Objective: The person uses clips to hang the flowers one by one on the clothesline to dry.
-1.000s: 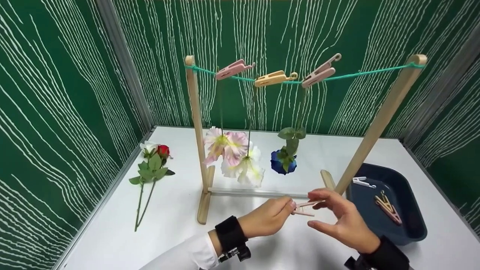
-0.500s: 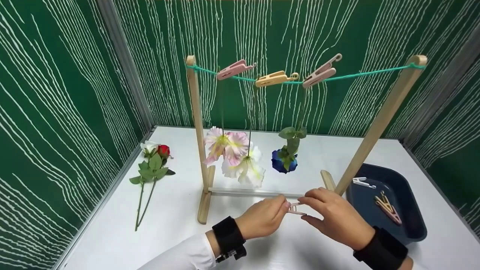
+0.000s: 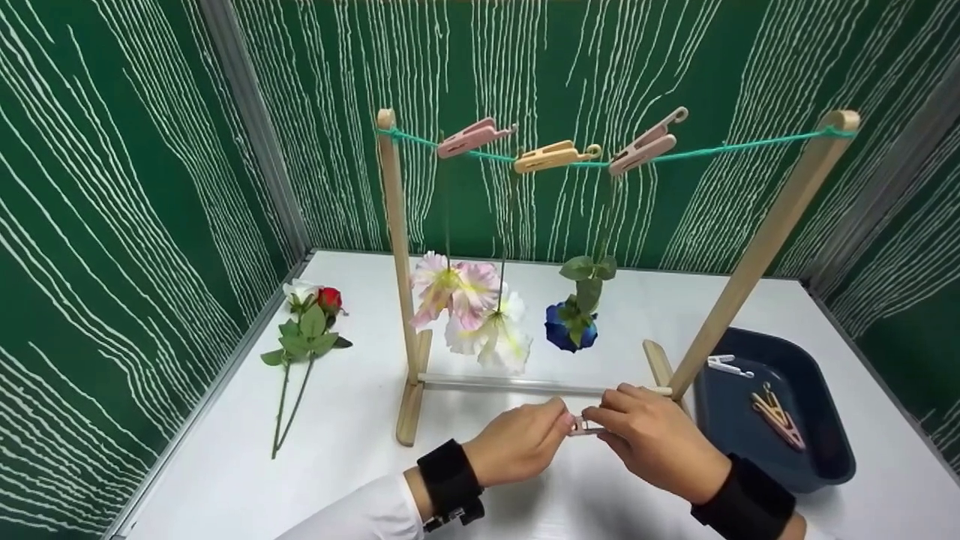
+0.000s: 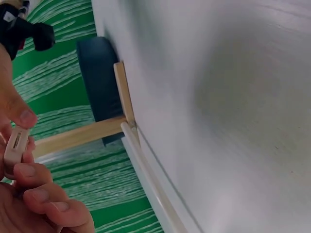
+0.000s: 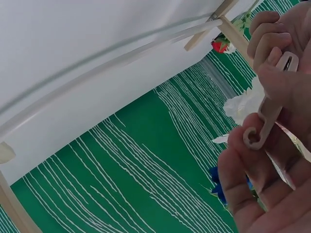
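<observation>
In the head view's lower centre, the left hand [image 3: 519,444] and the right hand [image 3: 661,446] pinch opposite ends of a pale pink clothespin [image 3: 585,427], fingertips of both clamped on it and covering all but a short middle stretch. Its hooked end shows only in the right wrist view, right of centre, where the right hand's fingers partly block a white flower [image 5: 244,106] and a blue flower [image 5: 218,187]. At the left wrist view's left edge both hands are cut off, leaving the clothespin's far end hard to make out.
</observation>
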Demonstrator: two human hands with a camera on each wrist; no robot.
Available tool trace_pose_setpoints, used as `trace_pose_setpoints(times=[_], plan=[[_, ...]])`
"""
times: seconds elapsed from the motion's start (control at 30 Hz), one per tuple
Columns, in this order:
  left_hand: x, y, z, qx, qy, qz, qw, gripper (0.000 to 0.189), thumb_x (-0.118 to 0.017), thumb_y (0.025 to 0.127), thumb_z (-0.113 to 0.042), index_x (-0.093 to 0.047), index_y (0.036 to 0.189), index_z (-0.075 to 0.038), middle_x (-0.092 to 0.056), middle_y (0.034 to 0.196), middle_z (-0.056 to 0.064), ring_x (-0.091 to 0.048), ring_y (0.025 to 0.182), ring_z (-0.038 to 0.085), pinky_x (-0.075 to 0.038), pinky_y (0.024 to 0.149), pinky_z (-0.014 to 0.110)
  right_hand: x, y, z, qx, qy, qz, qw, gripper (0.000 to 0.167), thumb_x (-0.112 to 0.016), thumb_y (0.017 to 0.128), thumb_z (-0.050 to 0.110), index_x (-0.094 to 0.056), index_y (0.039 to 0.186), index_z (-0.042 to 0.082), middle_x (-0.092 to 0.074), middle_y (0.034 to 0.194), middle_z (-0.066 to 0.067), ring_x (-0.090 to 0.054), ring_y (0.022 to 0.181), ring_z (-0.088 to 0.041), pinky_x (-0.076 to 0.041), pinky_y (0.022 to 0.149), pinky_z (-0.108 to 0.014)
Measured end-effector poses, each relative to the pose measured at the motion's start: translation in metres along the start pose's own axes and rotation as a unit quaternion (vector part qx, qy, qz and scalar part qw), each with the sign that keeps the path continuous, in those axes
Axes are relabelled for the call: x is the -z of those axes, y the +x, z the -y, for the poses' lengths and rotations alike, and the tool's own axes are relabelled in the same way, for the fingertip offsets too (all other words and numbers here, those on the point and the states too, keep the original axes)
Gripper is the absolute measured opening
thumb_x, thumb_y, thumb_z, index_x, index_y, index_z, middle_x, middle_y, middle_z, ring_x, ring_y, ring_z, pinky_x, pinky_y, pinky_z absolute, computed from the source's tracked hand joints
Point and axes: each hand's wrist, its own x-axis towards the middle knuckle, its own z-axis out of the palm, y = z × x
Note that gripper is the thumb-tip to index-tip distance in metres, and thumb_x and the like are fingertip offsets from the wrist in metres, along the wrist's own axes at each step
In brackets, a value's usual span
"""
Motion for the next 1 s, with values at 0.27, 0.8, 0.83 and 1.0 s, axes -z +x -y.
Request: trace_pose_setpoints(times=[0.27,0.8,0.83,1.0], plan=[[0.027,-0.025,0.021,0.032,-0.035,-0.019,0.9987,0.039,-0.038,0.118,-0.032,-0.061,0.093,-0.013,-0.046,0.074,-0.011,-0.042,0.066,0.003,-0.039,0.064,0.021,0.008,-0.008,-0.006,-0.037,0.041,0.011,0.9984,0.037,-0.095,0.074,-0.003,-0.083,0.105,0.013,-0.067,0.082,0.006,-0.056,0.071,-0.005,-0.051,0.06,-0.024],[0.089,-0.093,0.132,0.186,0.124,-0.123,0.9669,0.035,-0.05,0.115,-0.03,-0.07,0.096,-0.009,-0.068,0.084,0.006,-0.068,0.075,0.028,-0.06,0.072,0.052,0.011,-0.029,-0.015,-0.053,0.074,0.006,0.9958,0.037,-0.093,0.073,-0.007,-0.084,0.103,0.012,-0.069,0.081,0.008,-0.055,0.072,0.0,-0.05,0.059,-0.022],[0.092,-0.096,0.138,0.191,0.14,-0.132,0.9626,0.033,-0.053,0.114,-0.029,-0.071,0.097,-0.007,-0.069,0.086,0.009,-0.069,0.075,0.031,-0.06,0.071,0.053,0.011,-0.03,-0.015,-0.055,0.074,0.006,0.9957,0.037,-0.093,0.073,-0.007,-0.084,0.103,0.012,-0.069,0.081,0.008,-0.055,0.072,0.001,-0.049,0.058,-0.022],[0.106,-0.109,0.168,0.198,0.248,-0.177,0.9317,0.025,-0.069,0.105,-0.019,-0.069,0.109,0.006,-0.07,0.097,0.022,-0.072,0.085,0.041,-0.062,0.074,0.056,0.011,-0.033,-0.015,-0.061,0.079,0.016,0.9949,0.035,-0.092,0.075,-0.007,-0.084,0.104,0.012,-0.069,0.081,0.008,-0.055,0.071,0.002,-0.049,0.058,-0.022]])
